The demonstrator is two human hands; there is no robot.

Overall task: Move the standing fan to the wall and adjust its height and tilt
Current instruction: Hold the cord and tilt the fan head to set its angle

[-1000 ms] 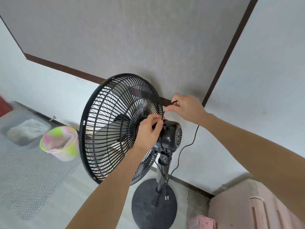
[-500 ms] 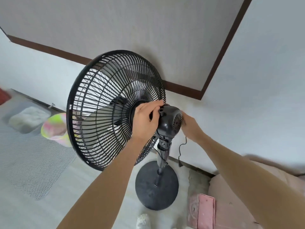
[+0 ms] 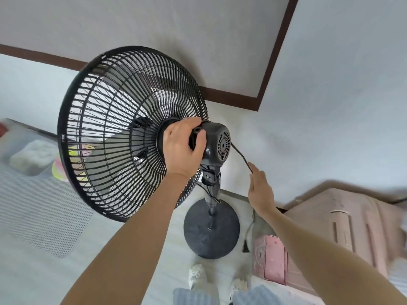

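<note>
The fan (image 3: 136,133) stands on its round base (image 3: 211,230) near the far wall (image 3: 330,106), close to the corner, its grille tilted up and facing left. The left hand (image 3: 184,148) is clamped around the neck between the grille and the motor housing (image 3: 217,144). The right hand (image 3: 261,190) is flat with fingers together, holding nothing, its fingertips touching the cord (image 3: 242,158) that hangs from the housing. A pink box (image 3: 273,258) sits right of the base.

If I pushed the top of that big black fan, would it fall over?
Probably not easily. The fan stands on a wide round base that looks heavy, so it should resist tipping. But the big head sits high on a thin pole, so a hard shove up top might rock it. The left hand grips the motor housing, likely steadying it.
</note>
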